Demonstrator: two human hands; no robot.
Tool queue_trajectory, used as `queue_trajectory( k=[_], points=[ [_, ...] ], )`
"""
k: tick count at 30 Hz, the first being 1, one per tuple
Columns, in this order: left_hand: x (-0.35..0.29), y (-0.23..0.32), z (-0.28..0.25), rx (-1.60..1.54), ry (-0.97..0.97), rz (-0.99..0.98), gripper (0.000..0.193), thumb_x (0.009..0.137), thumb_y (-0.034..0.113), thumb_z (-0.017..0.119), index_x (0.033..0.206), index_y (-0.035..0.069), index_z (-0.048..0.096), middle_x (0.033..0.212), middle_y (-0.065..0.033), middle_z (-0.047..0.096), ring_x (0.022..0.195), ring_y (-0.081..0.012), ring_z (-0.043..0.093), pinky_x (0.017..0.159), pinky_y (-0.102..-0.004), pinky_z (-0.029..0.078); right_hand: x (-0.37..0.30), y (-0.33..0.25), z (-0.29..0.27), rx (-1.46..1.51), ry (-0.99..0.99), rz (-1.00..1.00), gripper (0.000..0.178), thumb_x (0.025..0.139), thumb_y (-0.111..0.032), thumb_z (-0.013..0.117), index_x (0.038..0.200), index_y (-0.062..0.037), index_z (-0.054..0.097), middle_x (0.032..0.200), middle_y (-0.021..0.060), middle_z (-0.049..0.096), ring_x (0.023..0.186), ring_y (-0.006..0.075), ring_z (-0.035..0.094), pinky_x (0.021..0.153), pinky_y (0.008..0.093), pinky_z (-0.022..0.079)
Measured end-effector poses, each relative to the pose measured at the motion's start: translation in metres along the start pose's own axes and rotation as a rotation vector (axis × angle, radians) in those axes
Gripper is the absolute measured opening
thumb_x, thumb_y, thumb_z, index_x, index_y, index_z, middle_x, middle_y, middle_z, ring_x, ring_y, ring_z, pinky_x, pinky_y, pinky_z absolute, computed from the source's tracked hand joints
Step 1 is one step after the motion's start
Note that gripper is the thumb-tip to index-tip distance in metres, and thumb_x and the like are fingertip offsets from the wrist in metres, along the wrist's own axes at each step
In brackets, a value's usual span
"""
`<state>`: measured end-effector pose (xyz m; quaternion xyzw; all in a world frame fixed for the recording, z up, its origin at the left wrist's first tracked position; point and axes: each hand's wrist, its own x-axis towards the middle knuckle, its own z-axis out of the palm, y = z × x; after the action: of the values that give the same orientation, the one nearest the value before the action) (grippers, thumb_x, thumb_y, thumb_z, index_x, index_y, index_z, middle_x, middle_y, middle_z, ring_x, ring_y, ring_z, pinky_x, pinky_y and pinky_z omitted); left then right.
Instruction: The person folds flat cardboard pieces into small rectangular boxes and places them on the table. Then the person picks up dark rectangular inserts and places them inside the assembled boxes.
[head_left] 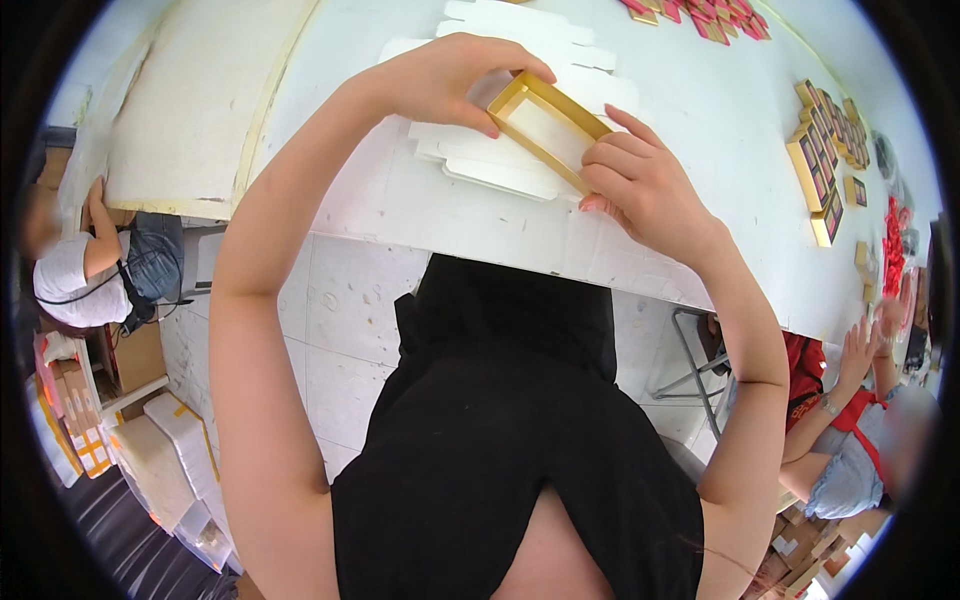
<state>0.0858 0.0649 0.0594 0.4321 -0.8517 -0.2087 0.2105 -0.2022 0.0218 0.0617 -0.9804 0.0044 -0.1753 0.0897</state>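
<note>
Both my hands hold a small rectangular gold box (541, 126), open at the top with a pale inside, above the white table. Its left end sits between the thumb and fingers of my left hand (462, 82). My right hand (645, 180) closes on the right end, fingers curled against the wall and the index finger raised. Beneath and around the box lie several flat white card blanks (485, 172), overlapping in a loose stack.
Gold boxes with dark contents (815, 165) stand grouped at the table's right. A pile of red and gold pieces (705, 15) lies at the far edge. One person (850, 430) sits at right, another (90, 270) at left. Cartons (150, 450) stand on the floor at lower left.
</note>
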Motion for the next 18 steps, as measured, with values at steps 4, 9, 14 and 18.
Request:
queue_trajectory(
  k=[4, 9, 14, 18],
  points=[
    [0.006, -0.005, -0.004, -0.115, 0.001, -0.024, 0.069, 0.065, 0.002, 0.085, 0.128, 0.011, 0.061, 0.122, -0.0081, 0.068, 0.119, -0.0249, 0.062, 0.106, -0.0373, 0.049, 0.006, 0.009, -0.001, 0.132, -0.088, -0.001, 0.023, 0.086, -0.026, 0.07, 0.086, -0.0062, 0.058, 0.087, 0.0071, 0.059, 0.093, 0.0262, 0.06, 0.109, 0.0456, 0.04],
    [0.003, -0.001, -0.004, -0.079, 0.007, -0.071, 0.063, 0.066, 0.005, 0.086, 0.125, 0.009, 0.063, 0.119, -0.0063, 0.069, 0.111, -0.0243, 0.066, 0.101, -0.0366, 0.052, 0.007, 0.007, -0.003, 0.102, -0.104, -0.033, 0.023, 0.087, -0.023, 0.072, 0.084, -0.0058, 0.058, 0.084, 0.0087, 0.058, 0.093, 0.029, 0.058, 0.096, 0.0425, 0.046],
    [-0.008, -0.002, -0.002, -0.036, 0.27, -0.021, 0.07, 0.067, 0.006, 0.087, 0.132, 0.01, 0.06, 0.126, -0.0059, 0.067, 0.114, -0.0212, 0.064, 0.1, -0.0342, 0.053, 0.017, 0.022, -0.015, 0.065, 0.108, 0.031, 0.023, 0.081, -0.006, 0.074, 0.098, -0.0046, 0.059, 0.108, 0.0122, 0.056, 0.102, 0.03, 0.058, 0.089, 0.0392, 0.052],
    [-0.009, -0.006, 0.004, 0.008, 0.283, -0.121, 0.07, 0.072, 0.008, 0.085, 0.136, 0.008, 0.055, 0.129, -0.0077, 0.064, 0.116, -0.0244, 0.064, 0.103, -0.0366, 0.051, 0.024, 0.048, 0.001, 0.234, 0.292, 0.137, 0.046, 0.076, 0.0, 0.077, 0.118, -0.0077, 0.059, 0.14, 0.0128, 0.044, 0.115, 0.0275, 0.056, 0.094, 0.0352, 0.054]
  ],
)
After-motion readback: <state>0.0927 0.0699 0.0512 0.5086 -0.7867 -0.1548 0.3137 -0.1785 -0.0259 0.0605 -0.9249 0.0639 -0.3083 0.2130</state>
